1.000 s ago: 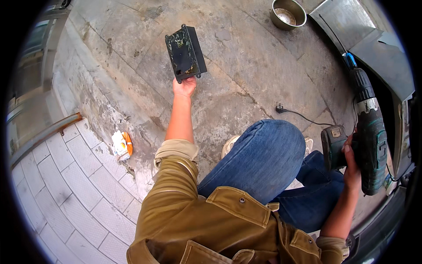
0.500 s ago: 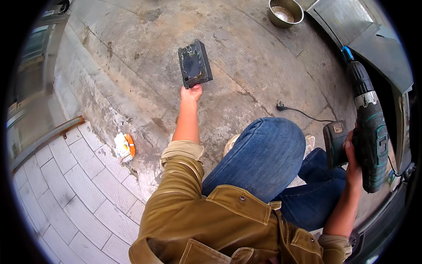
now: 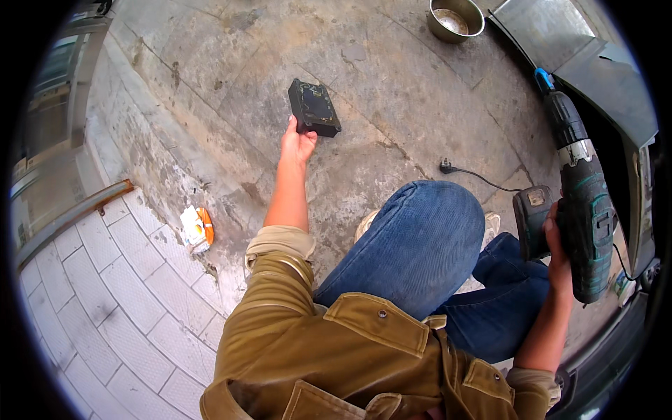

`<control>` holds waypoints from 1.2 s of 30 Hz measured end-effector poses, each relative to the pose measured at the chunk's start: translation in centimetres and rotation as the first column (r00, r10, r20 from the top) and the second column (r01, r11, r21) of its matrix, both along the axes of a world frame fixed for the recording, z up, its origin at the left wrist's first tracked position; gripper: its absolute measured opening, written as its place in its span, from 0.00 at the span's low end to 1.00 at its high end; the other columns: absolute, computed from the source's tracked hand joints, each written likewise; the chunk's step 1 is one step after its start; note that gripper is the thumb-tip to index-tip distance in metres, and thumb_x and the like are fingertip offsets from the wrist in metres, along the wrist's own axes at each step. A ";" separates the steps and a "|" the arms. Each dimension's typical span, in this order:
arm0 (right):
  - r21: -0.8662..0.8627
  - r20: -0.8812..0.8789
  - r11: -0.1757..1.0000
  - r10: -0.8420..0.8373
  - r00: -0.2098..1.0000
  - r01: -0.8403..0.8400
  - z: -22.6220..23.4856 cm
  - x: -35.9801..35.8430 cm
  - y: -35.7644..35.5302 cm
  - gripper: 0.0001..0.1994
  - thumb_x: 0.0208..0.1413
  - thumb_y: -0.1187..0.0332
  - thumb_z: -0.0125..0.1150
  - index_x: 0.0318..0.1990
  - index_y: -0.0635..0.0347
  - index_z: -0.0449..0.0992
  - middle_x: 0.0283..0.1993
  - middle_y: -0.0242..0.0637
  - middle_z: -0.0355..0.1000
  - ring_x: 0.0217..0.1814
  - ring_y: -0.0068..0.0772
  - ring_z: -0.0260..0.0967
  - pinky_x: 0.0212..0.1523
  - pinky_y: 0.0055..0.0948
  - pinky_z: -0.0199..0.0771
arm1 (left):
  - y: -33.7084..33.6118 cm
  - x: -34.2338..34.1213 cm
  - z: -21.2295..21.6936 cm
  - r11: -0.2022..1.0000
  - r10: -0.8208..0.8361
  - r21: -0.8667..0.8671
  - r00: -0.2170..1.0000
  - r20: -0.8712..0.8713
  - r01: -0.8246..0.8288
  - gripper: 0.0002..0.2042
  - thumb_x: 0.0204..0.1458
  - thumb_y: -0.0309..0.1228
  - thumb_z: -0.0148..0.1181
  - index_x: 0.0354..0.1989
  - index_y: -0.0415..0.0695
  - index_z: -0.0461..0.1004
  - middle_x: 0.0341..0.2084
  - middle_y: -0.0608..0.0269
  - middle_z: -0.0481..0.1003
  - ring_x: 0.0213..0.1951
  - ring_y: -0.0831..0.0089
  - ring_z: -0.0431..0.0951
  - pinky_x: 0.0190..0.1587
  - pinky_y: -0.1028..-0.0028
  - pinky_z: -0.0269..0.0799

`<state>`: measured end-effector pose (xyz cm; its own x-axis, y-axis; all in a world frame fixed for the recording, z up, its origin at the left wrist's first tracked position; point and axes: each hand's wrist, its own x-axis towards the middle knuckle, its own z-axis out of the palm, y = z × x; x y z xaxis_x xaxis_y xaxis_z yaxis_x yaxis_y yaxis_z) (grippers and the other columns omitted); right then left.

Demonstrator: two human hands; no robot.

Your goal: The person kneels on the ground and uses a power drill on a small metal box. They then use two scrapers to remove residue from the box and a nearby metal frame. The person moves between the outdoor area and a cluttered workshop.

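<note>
My left hand [image 3: 299, 143] reaches out in front of me and grips a dark rectangular box [image 3: 314, 107] by its near end. The box has a worn, stained face with small holes at its corners, and its thick side shows toward me. At the far right, my right hand [image 3: 557, 241] is closed round the handle of a cordless drill [image 3: 586, 210], black and teal with a silver collar. The drill's chuck points away from me, with a blue piece at its tip. Its battery pack [image 3: 532, 213] juts out to the left of my fingers.
A black plug with its cable [image 3: 448, 167] lies on the stained concrete floor beyond my knee [image 3: 427, 238]. Farther off stands a metal bowl [image 3: 455, 19]. Sheet-metal panels [image 3: 602, 63] rise at the right. An orange and white wrapper [image 3: 197, 229] lies at the left, by pale paving tiles [image 3: 126, 308].
My left hand has turned the box, so its face tilts differently and its near side shows more. The left forearm has shifted slightly left. The drill has moved slightly, still in my right hand.
</note>
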<state>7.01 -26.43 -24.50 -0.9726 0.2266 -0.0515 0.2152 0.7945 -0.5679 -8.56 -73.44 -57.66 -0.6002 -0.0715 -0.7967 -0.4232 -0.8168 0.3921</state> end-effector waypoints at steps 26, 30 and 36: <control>-0.083 0.113 0.971 -0.215 0.970 0.225 2.7 -1.7 -2.7 0.15 0.51 0.72 0.63 0.48 0.59 0.76 0.44 0.33 0.76 0.46 0.25 0.73 0.49 0.26 0.69 | -2.0 15.0 -0.5 0.927 -0.323 0.290 0.898 0.298 0.238 0.11 0.60 0.31 0.39 0.34 0.43 0.70 0.25 0.62 0.75 0.18 0.73 0.73 0.15 0.76 0.70; 0.047 -0.002 0.995 -0.085 0.996 0.085 1.9 -0.8 -1.7 0.15 0.51 0.70 0.64 0.47 0.59 0.76 0.43 0.33 0.77 0.45 0.26 0.74 0.48 0.26 0.70 | 0.5 13.3 1.2 0.922 -0.137 0.377 0.983 0.120 0.082 0.10 0.60 0.31 0.39 0.33 0.45 0.69 0.26 0.63 0.74 0.19 0.73 0.72 0.14 0.76 0.67; 0.124 0.111 0.985 -0.136 0.984 0.122 3.4 -2.1 -2.8 0.16 0.50 0.66 0.65 0.46 0.59 0.76 0.41 0.34 0.77 0.44 0.27 0.74 0.46 0.28 0.70 | -0.6 14.7 0.3 0.942 -0.242 0.285 0.949 0.201 0.179 0.10 0.59 0.29 0.39 0.37 0.43 0.70 0.26 0.62 0.74 0.20 0.74 0.73 0.15 0.78 0.67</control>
